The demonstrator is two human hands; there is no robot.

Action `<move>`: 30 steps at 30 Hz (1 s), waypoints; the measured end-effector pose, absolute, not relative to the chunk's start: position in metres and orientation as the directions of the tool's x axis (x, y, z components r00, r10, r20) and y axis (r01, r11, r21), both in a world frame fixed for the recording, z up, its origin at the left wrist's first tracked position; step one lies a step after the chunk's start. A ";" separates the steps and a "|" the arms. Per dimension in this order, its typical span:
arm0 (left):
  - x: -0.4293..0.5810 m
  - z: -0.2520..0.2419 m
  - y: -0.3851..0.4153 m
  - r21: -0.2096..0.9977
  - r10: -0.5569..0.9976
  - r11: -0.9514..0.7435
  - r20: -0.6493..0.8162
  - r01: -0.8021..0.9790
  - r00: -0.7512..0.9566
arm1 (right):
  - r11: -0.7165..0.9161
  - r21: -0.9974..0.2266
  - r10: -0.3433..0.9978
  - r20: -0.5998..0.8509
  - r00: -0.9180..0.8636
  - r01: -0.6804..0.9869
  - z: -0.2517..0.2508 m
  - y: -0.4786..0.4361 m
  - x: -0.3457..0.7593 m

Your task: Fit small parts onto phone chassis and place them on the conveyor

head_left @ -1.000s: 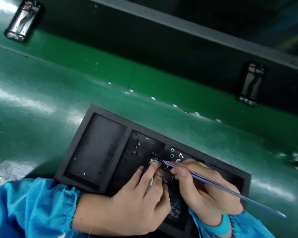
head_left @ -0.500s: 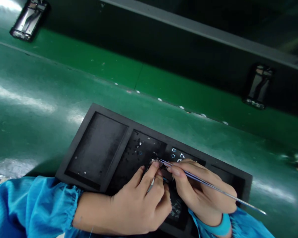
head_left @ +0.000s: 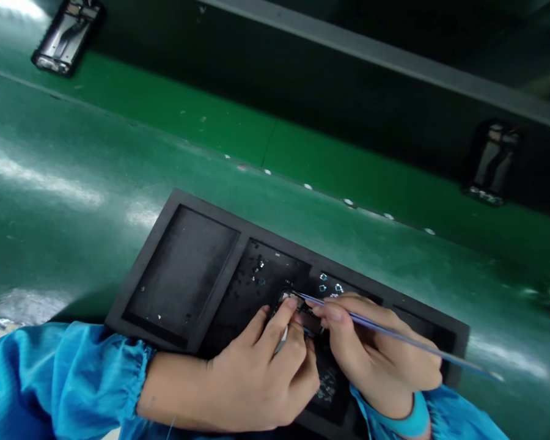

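My left hand (head_left: pixel 266 373) is closed on a small dark phone body (head_left: pixel 310 320), with its index finger pressing the upper end. The fingers hide much of that phone body. My right hand (head_left: pixel 380 342) grips slim metal tweezers (head_left: pixel 394 335) like a pen. Their tips meet the upper end of the phone body, close to my left index fingertip; whether anything tiny is between the tips I cannot tell. Both hands are over a black compartmented tray (head_left: pixel 245 235).
Tiny dark and shiny parts (head_left: pixel 259 267) lie in a middle compartment, with small bluish square pieces (head_left: pixel 330 283) to the right. Two open phone bodies, one at upper left (head_left: pixel 68 38) and one at right (head_left: pixel 494 162), rest beyond the green bench surface (head_left: pixel 132 159). A grey rail (head_left: pixel 348 46) crosses the back.
The background and far phone bodies have shifted slightly right in view; the tray and both hands shifted less. Both hands keep their hold, and the tweezer tips stay at the phone body's upper end.
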State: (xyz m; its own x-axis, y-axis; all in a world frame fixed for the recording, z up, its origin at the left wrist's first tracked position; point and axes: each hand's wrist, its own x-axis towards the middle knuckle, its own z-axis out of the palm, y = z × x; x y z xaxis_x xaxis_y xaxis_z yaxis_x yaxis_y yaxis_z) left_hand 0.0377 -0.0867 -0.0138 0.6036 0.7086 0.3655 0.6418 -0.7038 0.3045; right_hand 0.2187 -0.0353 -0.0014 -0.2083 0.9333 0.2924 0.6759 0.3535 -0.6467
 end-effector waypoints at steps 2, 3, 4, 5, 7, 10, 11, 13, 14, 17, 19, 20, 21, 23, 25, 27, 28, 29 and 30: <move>0.037 -0.013 -0.087 0.302 0.703 -0.710 0.362 0.636 0.612 | 0.240 -0.684 0.963 0.258 -0.079 0.689 -0.003 -0.036 0.217; 0.037 -0.013 -0.087 0.300 0.698 -0.715 0.360 0.631 0.619 | 0.170 -0.730 0.976 0.220 -0.009 0.662 -0.004 -0.035 0.216; 0.037 -0.013 -0.087 0.298 0.696 -0.717 0.359 0.631 0.622 | 0.095 -0.782 0.986 0.160 0.051 0.617 -0.004 -0.033 0.214; 0.037 -0.012 -0.087 0.299 0.699 -0.714 0.360 0.633 0.619 | 0.015 -0.829 0.992 0.081 0.092 0.560 -0.004 -0.030 0.213; 0.037 -0.012 -0.087 0.303 0.705 -0.708 0.357 0.638 0.613 | -0.124 -0.889 0.989 -0.073 0.131 0.442 -0.005 -0.023 0.212; 0.038 -0.012 -0.087 0.310 0.709 -0.704 0.361 0.639 0.606 | -0.254 -0.918 0.966 -0.226 0.123 0.305 -0.008 -0.015 0.214; 0.038 -0.012 -0.087 0.309 0.707 -0.706 0.364 0.638 0.606 | -0.273 -0.920 0.961 -0.249 0.119 0.280 -0.009 -0.014 0.214; 0.038 -0.013 -0.087 0.308 0.703 -0.710 0.365 0.633 0.610 | -0.276 -0.920 0.960 -0.251 0.122 0.280 -0.010 -0.014 0.214; 0.038 -0.013 -0.087 0.307 0.700 -0.713 0.362 0.631 0.616 | -0.255 -0.916 0.966 -0.224 0.132 0.309 -0.009 -0.015 0.214; 0.037 -0.013 -0.088 0.306 0.698 -0.716 0.348 0.628 0.626 | -0.133 -0.874 0.987 -0.073 0.145 0.467 -0.007 -0.019 0.211; 0.037 -0.012 -0.088 0.307 0.700 -0.714 0.345 0.629 0.625 | -0.070 -0.852 0.988 0.012 0.153 0.520 -0.005 -0.022 0.210; 0.036 -0.012 -0.088 0.309 0.701 -0.712 0.345 0.630 0.624 | -0.052 -0.854 0.986 0.040 0.164 0.517 -0.004 -0.023 0.210; 0.036 -0.012 -0.087 0.309 0.699 -0.714 0.345 0.628 0.626 | -0.041 -0.863 0.982 0.057 0.178 0.503 -0.004 -0.024 0.211; 0.036 -0.011 -0.087 0.305 0.694 -0.720 0.342 0.624 0.633 | -0.006 -0.875 0.980 0.091 0.176 0.484 -0.004 -0.027 0.213; 0.036 -0.011 -0.086 0.303 0.691 -0.722 0.346 0.622 0.634 | 0.038 -0.864 0.987 0.111 0.117 0.503 -0.005 -0.029 0.216; 0.036 -0.012 -0.085 0.301 0.695 -0.718 0.358 0.627 0.623 | 0.070 -0.846 0.991 0.119 0.060 0.528 -0.006 -0.031 0.218; 0.036 -0.012 -0.086 0.301 0.698 -0.715 0.362 0.632 0.617 | 0.076 -0.841 0.992 0.119 0.047 0.536 -0.007 -0.032 0.218; 0.036 -0.013 -0.086 0.301 0.701 -0.712 0.362 0.634 0.615 | 0.077 -0.838 0.992 0.119 0.044 0.540 -0.007 -0.032 0.218; 0.036 -0.013 -0.086 0.301 0.702 -0.711 0.358 0.635 0.616 | 0.078 -0.837 0.992 0.121 0.043 0.541 -0.008 -0.032 0.218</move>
State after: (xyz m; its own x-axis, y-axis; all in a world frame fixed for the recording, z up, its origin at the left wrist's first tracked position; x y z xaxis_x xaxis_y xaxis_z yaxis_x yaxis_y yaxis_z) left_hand 0.0364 -0.0863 -0.0128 0.6157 0.7018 0.3584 0.6353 -0.7111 0.3011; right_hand 0.2178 -0.0316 -0.0076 0.0434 0.9917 0.1210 0.5414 0.0784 -0.8371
